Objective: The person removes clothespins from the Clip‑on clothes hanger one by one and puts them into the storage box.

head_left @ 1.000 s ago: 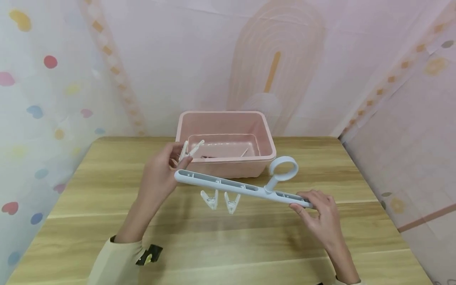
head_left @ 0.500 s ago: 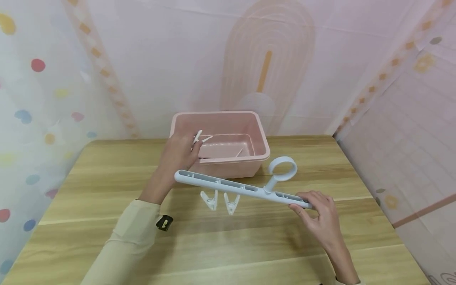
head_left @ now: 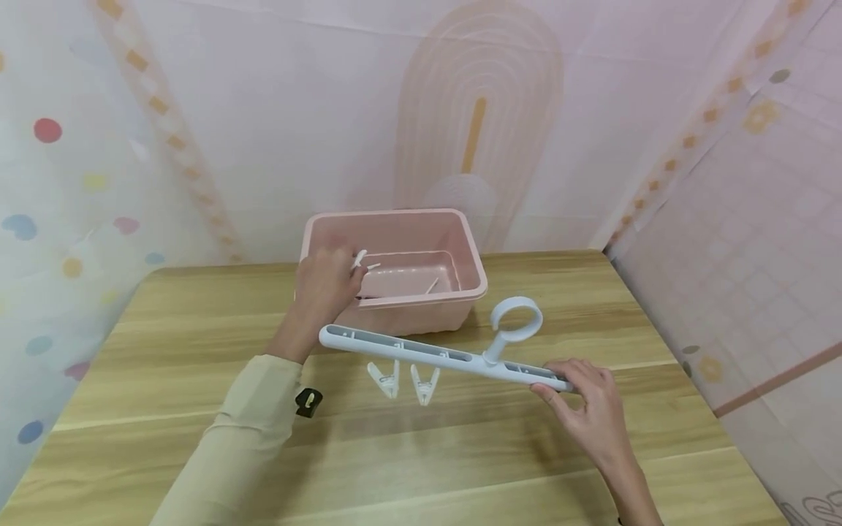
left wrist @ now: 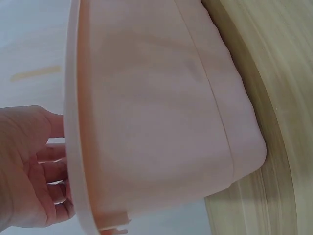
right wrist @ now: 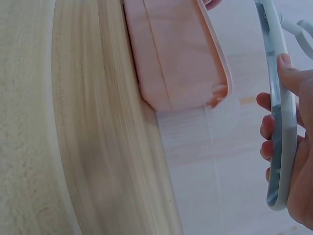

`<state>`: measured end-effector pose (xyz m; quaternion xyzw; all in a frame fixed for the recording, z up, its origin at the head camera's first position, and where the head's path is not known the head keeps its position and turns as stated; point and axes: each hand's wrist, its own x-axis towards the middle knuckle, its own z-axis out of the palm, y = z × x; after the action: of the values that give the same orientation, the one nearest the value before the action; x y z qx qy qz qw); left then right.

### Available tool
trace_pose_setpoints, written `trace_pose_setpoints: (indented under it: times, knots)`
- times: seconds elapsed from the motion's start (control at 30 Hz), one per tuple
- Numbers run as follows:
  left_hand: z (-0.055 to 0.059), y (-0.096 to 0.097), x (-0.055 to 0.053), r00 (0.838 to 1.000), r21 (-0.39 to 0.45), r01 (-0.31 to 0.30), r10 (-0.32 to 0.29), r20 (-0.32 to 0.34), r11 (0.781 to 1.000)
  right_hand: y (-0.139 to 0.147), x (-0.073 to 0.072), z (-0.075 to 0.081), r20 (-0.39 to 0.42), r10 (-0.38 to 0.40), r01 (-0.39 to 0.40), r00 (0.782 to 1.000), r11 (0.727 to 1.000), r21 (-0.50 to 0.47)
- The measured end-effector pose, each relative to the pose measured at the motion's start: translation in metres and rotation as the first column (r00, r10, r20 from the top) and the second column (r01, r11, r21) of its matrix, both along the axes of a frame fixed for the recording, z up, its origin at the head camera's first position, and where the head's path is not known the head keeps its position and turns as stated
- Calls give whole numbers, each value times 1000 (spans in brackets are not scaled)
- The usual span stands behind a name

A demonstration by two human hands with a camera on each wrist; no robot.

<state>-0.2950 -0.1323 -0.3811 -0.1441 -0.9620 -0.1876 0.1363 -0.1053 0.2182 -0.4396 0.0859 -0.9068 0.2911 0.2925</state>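
A pale blue clip hanger (head_left: 490, 369) with a round open hook is held above the table by my right hand (head_left: 592, 402), thumb and fingers round its right end. Two white clips (head_left: 392, 391) hang beneath its bar. My left hand (head_left: 325, 281) reaches over the left part of a pink bin (head_left: 427, 318), pinching a white clip (head_left: 359, 258) by thumb and fingers. In the left wrist view the left hand (left wrist: 29, 169) has curled fingers partly behind the bin's rim; the clip is hidden there. The right wrist view shows the hanger (right wrist: 288, 142) between thumb and fingers.
Inside the bin lie a thin white piece (head_left: 432, 285) and a dark item (head_left: 370, 297), both partly hidden. The bin stands at the back of the wooden table (head_left: 460, 467), near a patterned backdrop (head_left: 316, 124).
My left hand has moved from the bin's front left side to over its inside, carrying the clip. The right hand and hanger stay nearly still; the head view has shifted slightly.
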Motion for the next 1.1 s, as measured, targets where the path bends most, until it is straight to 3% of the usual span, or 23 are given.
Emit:
trace_pose_setpoints:
  times: [0.3, 0.5, 0.6, 0.7, 0.8, 0.87, 0.93, 1.0, 1.07, 1.1]
  knots:
    - [-8, 2, -5, 998, 8, -41, 41, -38, 999, 1, 2, -3, 8, -12, 12, 1000, 1000, -5]
    - [-12, -4, -3, 989, 9, -33, 34, -147, 999, -1, 2, -4, 9, -4, 4, 1000, 1000, -7]
    - [-12, -8, 2, 980, 85, 4, 13, -198, 996, -2, 0, -4, 4, 9, -9, 1000, 1000, -15]
    - [-8, -7, 14, 977, 227, 86, -38, -209, 970, -1, -2, -3, -5, 17, -17, 1000, 1000, -17]
    - [-1, -2, 35, 975, 381, 177, -109, -194, 908, 0, -4, -1, -9, 20, -20, 1000, 1000, -19]
    - [2, 0, 53, 974, 500, 221, -165, -156, 837, -1, -5, 0, -12, 25, -26, 1000, 999, -22]
    - [3, 2, 72, 973, 610, 216, -218, -73, 762, -3, -6, 1, -20, 31, -32, 999, 999, -27]
    - [3, 3, 88, 960, 724, 161, -276, 42, 671, -4, -7, 1, -26, 35, -36, 999, 999, -32]
    - [1, 2, 102, 931, 815, 66, -330, 157, 575, -5, -9, 2, -29, 34, -35, 999, 999, -37]
    - [-1, 2, 108, 916, 840, 19, -345, 203, 542, -6, -10, 3, -26, 31, -32, 999, 999, -38]
